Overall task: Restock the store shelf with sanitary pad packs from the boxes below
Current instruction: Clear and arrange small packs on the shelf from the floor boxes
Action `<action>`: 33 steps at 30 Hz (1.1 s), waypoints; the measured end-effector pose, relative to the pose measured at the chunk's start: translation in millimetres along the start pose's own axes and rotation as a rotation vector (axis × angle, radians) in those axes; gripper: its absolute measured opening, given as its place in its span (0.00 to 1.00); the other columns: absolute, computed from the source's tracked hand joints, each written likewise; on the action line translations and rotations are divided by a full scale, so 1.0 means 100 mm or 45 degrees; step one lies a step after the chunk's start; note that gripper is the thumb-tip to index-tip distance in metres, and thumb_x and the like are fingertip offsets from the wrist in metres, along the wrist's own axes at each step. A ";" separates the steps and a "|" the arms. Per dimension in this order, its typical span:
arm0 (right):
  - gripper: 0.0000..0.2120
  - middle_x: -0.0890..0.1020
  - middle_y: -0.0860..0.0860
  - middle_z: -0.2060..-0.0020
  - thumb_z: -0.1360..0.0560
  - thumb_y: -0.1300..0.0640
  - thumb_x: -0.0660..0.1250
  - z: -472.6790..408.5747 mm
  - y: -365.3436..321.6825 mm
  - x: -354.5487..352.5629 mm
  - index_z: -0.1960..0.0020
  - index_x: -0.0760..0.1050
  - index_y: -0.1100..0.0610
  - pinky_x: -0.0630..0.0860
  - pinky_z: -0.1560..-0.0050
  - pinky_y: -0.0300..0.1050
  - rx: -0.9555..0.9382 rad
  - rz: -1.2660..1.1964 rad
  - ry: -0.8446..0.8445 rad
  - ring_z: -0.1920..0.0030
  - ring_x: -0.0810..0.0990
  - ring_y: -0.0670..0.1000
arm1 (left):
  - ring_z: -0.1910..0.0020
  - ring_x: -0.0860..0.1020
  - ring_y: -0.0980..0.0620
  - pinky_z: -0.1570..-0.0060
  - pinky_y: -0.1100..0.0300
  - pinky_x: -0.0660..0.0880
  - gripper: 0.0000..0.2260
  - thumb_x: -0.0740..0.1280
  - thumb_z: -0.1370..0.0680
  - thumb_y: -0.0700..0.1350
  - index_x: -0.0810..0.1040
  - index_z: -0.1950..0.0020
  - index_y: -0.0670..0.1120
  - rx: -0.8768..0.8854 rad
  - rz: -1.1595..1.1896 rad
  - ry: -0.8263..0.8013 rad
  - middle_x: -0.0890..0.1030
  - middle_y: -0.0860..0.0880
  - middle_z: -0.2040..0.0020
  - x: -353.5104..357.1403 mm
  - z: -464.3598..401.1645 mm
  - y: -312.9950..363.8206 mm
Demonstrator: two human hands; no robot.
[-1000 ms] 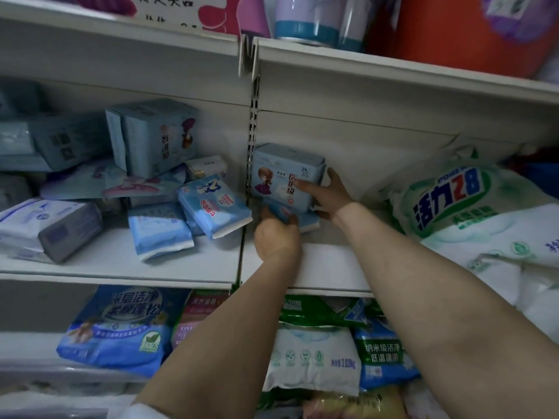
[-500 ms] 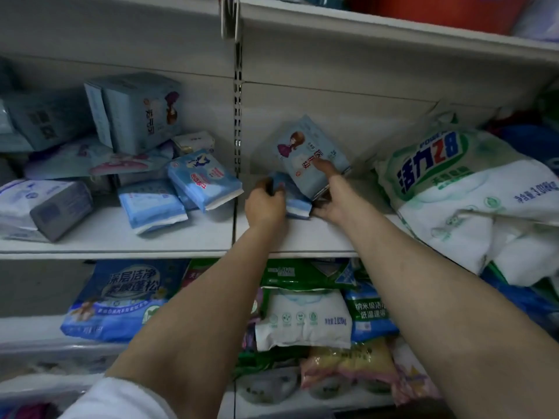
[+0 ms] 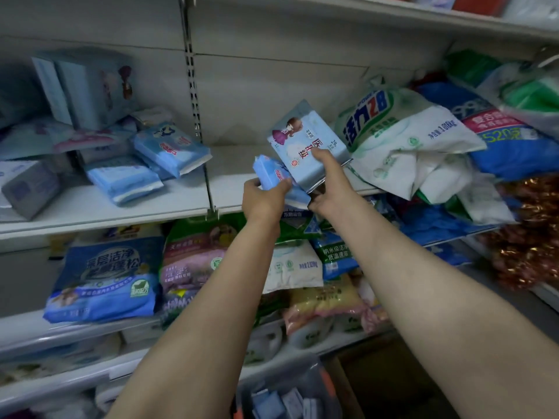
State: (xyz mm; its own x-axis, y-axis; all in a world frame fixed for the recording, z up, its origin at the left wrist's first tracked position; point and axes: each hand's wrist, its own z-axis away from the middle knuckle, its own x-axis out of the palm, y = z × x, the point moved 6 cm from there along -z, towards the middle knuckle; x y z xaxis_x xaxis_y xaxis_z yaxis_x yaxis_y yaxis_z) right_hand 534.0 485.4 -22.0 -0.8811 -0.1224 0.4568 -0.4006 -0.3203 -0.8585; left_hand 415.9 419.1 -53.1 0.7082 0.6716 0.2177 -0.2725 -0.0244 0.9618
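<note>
Bin [image 3: 314, 376] below holds small packs; left hand [image 3: 263, 201] grips a blue pack [image 3: 270, 173], right hand [image 3: 328, 189] fingers [image 3: 321, 154] pinch the pale-blue pack [image 3: 305, 140].

Bare shelf [image 3: 242, 164] between pad packs [image 3: 169, 149] and detergent bags [image 3: 402, 140].

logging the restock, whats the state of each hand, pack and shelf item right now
left hand: grips the small blue pack
small blue pack: held, off the shelf
right hand: holds the cartoon-girl pack, thumb on its front
cartoon-girl pack: tilted, held
shelf: partly stocked
detergent bag: slumped on its side
blue pad packs: lying in a loose pile
</note>
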 end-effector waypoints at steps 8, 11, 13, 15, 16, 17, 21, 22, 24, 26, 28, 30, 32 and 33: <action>0.23 0.86 0.55 0.47 0.29 0.49 0.74 0.53 0.11 -0.51 0.35 0.77 0.51 0.82 0.47 0.63 -0.105 -0.093 0.098 0.47 0.85 0.59 | 0.47 0.83 0.49 0.46 0.47 0.82 0.23 0.76 0.27 0.47 0.74 0.34 0.51 0.023 0.111 -0.229 0.81 0.49 0.42 -0.07 0.61 -0.26; 0.24 0.86 0.54 0.46 0.29 0.48 0.74 0.74 0.20 -0.74 0.34 0.76 0.50 0.80 0.46 0.65 -0.155 -0.097 0.156 0.46 0.85 0.59 | 0.47 0.83 0.50 0.49 0.50 0.83 0.22 0.75 0.25 0.46 0.73 0.33 0.50 -0.028 0.133 -0.316 0.81 0.49 0.41 -0.07 0.77 -0.47; 0.24 0.86 0.54 0.46 0.29 0.47 0.74 0.87 0.27 -0.91 0.35 0.77 0.50 0.81 0.47 0.63 -0.167 -0.088 0.243 0.45 0.84 0.59 | 0.48 0.83 0.50 0.53 0.55 0.83 0.20 0.74 0.24 0.45 0.73 0.35 0.52 -0.079 0.123 -0.368 0.81 0.49 0.42 -0.06 0.88 -0.63; 0.24 0.86 0.53 0.47 0.30 0.47 0.74 0.99 0.34 -1.09 0.36 0.78 0.50 0.83 0.49 0.58 -0.179 -0.082 0.349 0.45 0.84 0.58 | 0.51 0.83 0.51 0.59 0.59 0.83 0.20 0.74 0.24 0.45 0.73 0.35 0.51 -0.149 0.122 -0.412 0.81 0.48 0.43 -0.04 0.96 -0.82; 0.24 0.86 0.53 0.47 0.31 0.46 0.74 1.04 0.38 -1.18 0.36 0.78 0.51 0.83 0.49 0.56 -0.186 -0.084 0.398 0.45 0.85 0.57 | 0.52 0.83 0.51 0.59 0.59 0.82 0.21 0.75 0.25 0.45 0.73 0.34 0.50 -0.192 0.111 -0.422 0.81 0.48 0.43 -0.03 0.99 -0.93; 0.24 0.86 0.53 0.47 0.31 0.46 0.74 1.09 0.42 -1.25 0.37 0.79 0.51 0.83 0.49 0.54 -0.186 -0.090 0.442 0.46 0.85 0.57 | 0.52 0.83 0.50 0.57 0.55 0.83 0.21 0.75 0.25 0.45 0.73 0.34 0.50 -0.238 0.103 -0.422 0.82 0.47 0.43 -0.04 1.02 -1.03; 0.08 0.86 0.50 0.57 0.27 0.52 0.74 1.32 0.65 -1.60 0.51 0.77 0.50 0.80 0.54 0.49 -0.126 -0.181 0.603 0.57 0.84 0.51 | 0.51 0.84 0.43 0.52 0.45 0.83 0.20 0.76 0.26 0.45 0.74 0.37 0.46 -0.455 0.054 -0.380 0.83 0.42 0.45 -0.11 1.12 -1.55; 0.07 0.85 0.49 0.61 0.26 0.52 0.73 1.37 0.73 -1.69 0.54 0.75 0.50 0.80 0.57 0.48 -0.115 -0.213 0.627 0.59 0.83 0.50 | 0.50 0.84 0.42 0.51 0.44 0.83 0.19 0.76 0.26 0.45 0.75 0.38 0.44 -0.502 0.018 -0.374 0.83 0.42 0.45 -0.14 1.15 -1.68; 0.07 0.86 0.50 0.59 0.26 0.51 0.73 1.42 0.92 -1.85 0.52 0.77 0.51 0.80 0.62 0.46 -0.043 -0.231 0.668 0.59 0.84 0.50 | 0.50 0.83 0.41 0.50 0.43 0.82 0.20 0.77 0.27 0.46 0.75 0.40 0.41 -0.589 -0.106 -0.358 0.82 0.40 0.44 -0.21 1.22 -1.96; 0.14 0.87 0.51 0.55 0.27 0.49 0.73 1.41 1.13 -2.01 0.44 0.79 0.52 0.82 0.61 0.46 0.003 -0.247 0.688 0.54 0.86 0.52 | 0.56 0.82 0.44 0.57 0.49 0.82 0.17 0.77 0.27 0.45 0.76 0.44 0.40 -0.643 -0.226 -0.351 0.82 0.39 0.46 -0.30 1.28 -2.22; 0.22 0.87 0.52 0.50 0.28 0.47 0.73 1.38 1.31 -2.16 0.37 0.78 0.53 0.83 0.49 0.52 0.026 -0.253 0.695 0.49 0.86 0.54 | 0.62 0.80 0.47 0.68 0.58 0.77 0.10 0.75 0.25 0.44 0.77 0.49 0.42 -0.740 -0.303 -0.383 0.82 0.40 0.51 -0.42 1.37 -2.48; 0.23 0.87 0.53 0.49 0.29 0.46 0.74 1.37 1.45 -2.30 0.37 0.79 0.52 0.81 0.43 0.55 0.079 -0.222 0.738 0.48 0.86 0.55 | 0.62 0.81 0.46 0.70 0.59 0.76 0.13 0.75 0.25 0.43 0.79 0.46 0.39 -0.881 -0.396 -0.390 0.83 0.41 0.54 -0.58 1.44 -2.72; 0.21 0.86 0.54 0.48 0.29 0.46 0.75 1.35 1.59 -2.43 0.39 0.79 0.53 0.81 0.43 0.55 0.141 -0.223 0.765 0.48 0.86 0.56 | 0.58 0.81 0.42 0.68 0.55 0.76 0.20 0.76 0.26 0.43 0.76 0.38 0.36 -1.000 -0.436 -0.332 0.82 0.37 0.47 -0.73 1.44 -2.93; 0.23 0.86 0.55 0.49 0.30 0.46 0.75 1.34 1.65 -2.48 0.39 0.79 0.53 0.81 0.42 0.56 0.176 -0.225 0.777 0.48 0.86 0.57 | 0.56 0.81 0.40 0.67 0.53 0.77 0.21 0.76 0.25 0.42 0.75 0.36 0.35 -1.047 -0.439 -0.306 0.81 0.35 0.43 -0.78 1.45 -2.99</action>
State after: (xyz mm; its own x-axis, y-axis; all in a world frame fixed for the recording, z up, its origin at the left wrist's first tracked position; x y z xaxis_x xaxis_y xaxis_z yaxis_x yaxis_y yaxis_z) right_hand 719.9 337.2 -246.2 -0.8055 0.4861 0.3390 -0.5527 -0.4098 -0.7257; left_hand 537.1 266.7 -333.5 0.9274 0.3697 0.0579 -0.3328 0.7439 0.5795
